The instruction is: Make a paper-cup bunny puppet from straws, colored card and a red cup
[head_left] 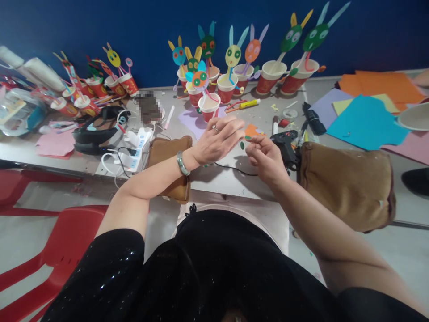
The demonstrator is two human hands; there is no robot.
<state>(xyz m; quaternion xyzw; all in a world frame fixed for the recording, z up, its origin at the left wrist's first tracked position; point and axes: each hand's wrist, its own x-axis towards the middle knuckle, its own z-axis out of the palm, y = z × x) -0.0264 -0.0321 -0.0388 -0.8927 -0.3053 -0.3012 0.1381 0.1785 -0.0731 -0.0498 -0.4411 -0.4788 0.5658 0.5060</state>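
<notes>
My left hand (219, 139), with a ring and a jade-like bangle (182, 163) at its wrist, is held over the table with fingers bent together; what they hold, if anything, is hidden. Close to its fingertips, my right hand (266, 157) pinches a small green paper piece (248, 137) between thumb and index finger. A second green oval (242, 145) shows just below; I cannot tell whether it is held or lies on the table. Right behind my left hand stands a red-and-white paper cup (208, 109) with an orange paper rabbit face (201, 80) rising above it.
More cups with paper rabbit faces (233, 56) line the blue wall. A hot glue gun (286, 145) lies right of my hands beside a brown cushion (345, 183). Coloured paper sheets (368, 123) are at right. A power strip (139, 147) and a black headset (98, 134) are left.
</notes>
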